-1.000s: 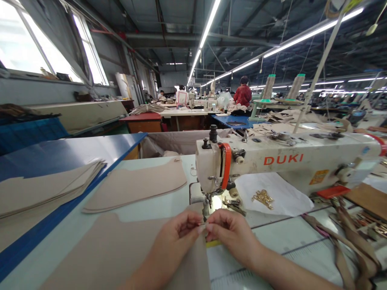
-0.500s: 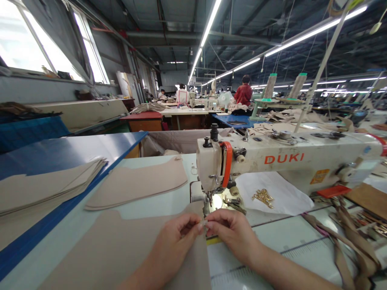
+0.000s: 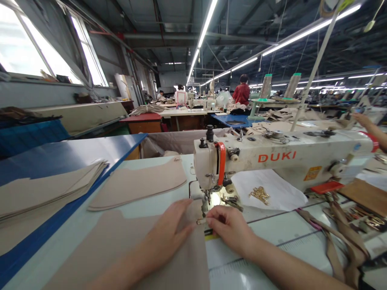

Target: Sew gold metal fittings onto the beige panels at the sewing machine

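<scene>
A large beige fabric panel (image 3: 102,249) lies on the pale table in front of the sewing machine (image 3: 242,149). My left hand (image 3: 169,227) rests on it, fingers stretched out and flat near its right edge. My right hand (image 3: 228,225) is closed in a pinch at that edge, just in front of the needle area. Its fingertips hold the end of a small tab with a gold metal loop (image 3: 200,221), which lies over the panel's edge. The fingers partly hide the tab.
Gold metal hooks (image 3: 259,195) lie on white paper (image 3: 281,185) under the machine arm. Cut panels (image 3: 139,183) lie behind my left hand, and more are stacked (image 3: 54,185) on the blue table. Fabric strips (image 3: 331,249) hang at right. Another person's arm (image 3: 370,129) shows at far right.
My left hand has let go of the small tab and flattened onto the panel. My right hand still pinches the tab. Another person's arm has appeared at the right.
</scene>
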Available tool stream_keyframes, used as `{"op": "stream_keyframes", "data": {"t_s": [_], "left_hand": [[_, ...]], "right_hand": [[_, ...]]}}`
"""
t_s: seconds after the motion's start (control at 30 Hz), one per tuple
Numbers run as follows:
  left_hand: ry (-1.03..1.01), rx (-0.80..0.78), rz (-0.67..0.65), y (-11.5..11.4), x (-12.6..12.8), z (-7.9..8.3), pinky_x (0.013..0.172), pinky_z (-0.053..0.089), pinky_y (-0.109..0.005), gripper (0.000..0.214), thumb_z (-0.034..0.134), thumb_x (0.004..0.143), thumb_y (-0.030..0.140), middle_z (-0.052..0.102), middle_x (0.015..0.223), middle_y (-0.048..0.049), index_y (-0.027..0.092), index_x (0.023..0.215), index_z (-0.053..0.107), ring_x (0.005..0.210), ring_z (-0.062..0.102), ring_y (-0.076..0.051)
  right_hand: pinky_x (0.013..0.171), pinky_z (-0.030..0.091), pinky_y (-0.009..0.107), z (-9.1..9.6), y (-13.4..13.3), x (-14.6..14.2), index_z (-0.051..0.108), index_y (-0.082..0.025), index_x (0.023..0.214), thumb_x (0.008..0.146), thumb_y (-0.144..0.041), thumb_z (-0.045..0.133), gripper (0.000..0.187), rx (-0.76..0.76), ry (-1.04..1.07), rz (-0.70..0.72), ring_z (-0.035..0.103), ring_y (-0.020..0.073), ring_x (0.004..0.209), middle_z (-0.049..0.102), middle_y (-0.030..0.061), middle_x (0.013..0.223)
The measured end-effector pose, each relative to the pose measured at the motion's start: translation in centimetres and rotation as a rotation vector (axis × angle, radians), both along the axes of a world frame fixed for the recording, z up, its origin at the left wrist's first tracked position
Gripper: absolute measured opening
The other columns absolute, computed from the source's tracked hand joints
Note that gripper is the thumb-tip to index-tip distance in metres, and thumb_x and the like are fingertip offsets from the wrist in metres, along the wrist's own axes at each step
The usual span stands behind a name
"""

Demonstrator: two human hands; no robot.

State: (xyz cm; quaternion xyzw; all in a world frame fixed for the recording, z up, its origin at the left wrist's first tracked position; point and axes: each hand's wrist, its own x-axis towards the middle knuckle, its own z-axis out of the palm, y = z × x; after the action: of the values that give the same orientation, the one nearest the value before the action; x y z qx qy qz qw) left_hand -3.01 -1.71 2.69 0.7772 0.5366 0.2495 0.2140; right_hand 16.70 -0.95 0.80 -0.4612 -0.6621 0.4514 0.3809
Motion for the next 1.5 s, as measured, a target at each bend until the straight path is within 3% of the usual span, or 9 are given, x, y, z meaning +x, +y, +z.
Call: {"op": "stream_keyframes", "data": {"t_s": [0.17,0.33,0.53,0.67,0.97,1.13,1.27,1.43,1.5], "left_hand": [[0.269,0.125,-0.079,-1.1,-0.8,-1.8,0.106,0.034,-0.044,0.05,0.041,0.089,0.035,0.045,0.14,-0.0102,0.019,0.136,0.039,0.128,0.042,-0.026],[0.31,0.179,-0.032,-2.1,-0.6,-2.6,0.102,0.04,-0.045,0.051,0.042,0.088,0.035,0.048,0.137,-0.0133,0.016,0.135,0.039,0.124,0.046,-0.028],[0.175,0.464,-0.106,-0.7,0.3,-1.8,0.086,0.053,-0.035,0.023,0.046,0.086,0.024,0.067,0.105,-0.0083,0.019,0.102,0.063,0.097,0.063,-0.021],[0.121,0.606,-0.179,0.5,1.6,-1.7,0.068,0.054,-0.028,0.024,0.041,0.087,0.017,0.067,0.077,-0.0047,0.019,0.075,0.062,0.074,0.063,-0.017],[0.141,0.688,-0.203,1.0,2.6,-2.2,0.064,0.052,-0.028,0.02,0.043,0.081,0.011,0.066,0.07,-0.004,0.018,0.07,0.058,0.067,0.061,-0.017],[0.202,0.665,-0.202,1.4,2.7,-2.2,0.063,0.052,-0.028,0.02,0.043,0.08,0.009,0.065,0.068,-0.0031,0.018,0.068,0.057,0.065,0.06,-0.017],[0.178,0.665,-0.213,1.5,2.6,-2.2,0.065,0.052,-0.028,0.018,0.044,0.079,0.01,0.067,0.072,-0.0035,0.019,0.071,0.058,0.069,0.061,-0.017],[0.149,0.66,-0.215,1.4,2.5,-2.2,0.066,0.052,-0.028,0.018,0.045,0.079,0.009,0.067,0.072,-0.0033,0.019,0.072,0.058,0.07,0.062,-0.017],[0.14,0.66,-0.213,1.4,2.5,-2.2,0.066,0.052,-0.028,0.018,0.044,0.08,0.01,0.067,0.072,-0.0032,0.019,0.072,0.058,0.07,0.062,-0.017]], "right_hand": [[0.042,0.033,0.018,0.7,1.3,-0.7,0.055,-0.017,0.061,0.068,-0.009,0.052,0.012,-0.239,0.001,0.001,0.048,0.0077,0.04,0.051,-0.0059,0.05],[0.037,0.035,0.018,0.9,2.6,-1.7,0.054,-0.017,0.052,0.064,-0.005,0.053,0.017,-0.332,-0.067,0.025,0.05,0.0082,0.036,0.054,-0.0054,0.045],[0.032,0.035,0.015,1.5,3.5,-2.1,0.052,-0.016,0.051,0.066,-0.006,0.053,0.018,-0.443,-0.166,0.083,0.051,0.0075,0.032,0.056,-0.0054,0.045],[0.031,0.033,0.013,2.2,3.8,-2.1,0.051,-0.015,0.053,0.067,-0.007,0.054,0.017,-0.457,-0.232,0.114,0.051,0.006,0.033,0.054,-0.0062,0.044],[0.037,0.038,0.015,2.8,4.0,-2.1,0.05,-0.015,0.053,0.072,-0.01,0.052,0.02,-0.401,-0.388,0.173,0.051,0.0074,0.035,0.053,-0.0053,0.045],[0.05,0.043,0.02,2.8,3.6,-1.4,0.058,-0.016,0.062,0.075,-0.012,0.053,0.014,-0.155,-0.505,0.147,0.06,0.0124,0.052,0.059,-0.0025,0.053],[0.075,0.042,0.028,2.3,1.9,0.6,0.064,-0.017,0.079,0.079,-0.012,0.052,0.012,0.15,-0.579,0.102,0.06,0.018,0.084,0.066,0.0036,0.083],[0.08,0.04,0.029,1.4,-1.2,3.6,0.063,-0.015,0.09,0.09,-0.016,0.047,0.015,0.813,-0.787,0.467,0.052,0.0182,0.088,0.062,0.0057,0.089],[0.081,0.039,0.029,1.5,-2.0,4.2,0.061,-0.014,0.096,0.093,-0.017,0.045,0.016,0.983,-0.842,0.547,0.05,0.0183,0.091,0.061,0.0054,0.092]]}}
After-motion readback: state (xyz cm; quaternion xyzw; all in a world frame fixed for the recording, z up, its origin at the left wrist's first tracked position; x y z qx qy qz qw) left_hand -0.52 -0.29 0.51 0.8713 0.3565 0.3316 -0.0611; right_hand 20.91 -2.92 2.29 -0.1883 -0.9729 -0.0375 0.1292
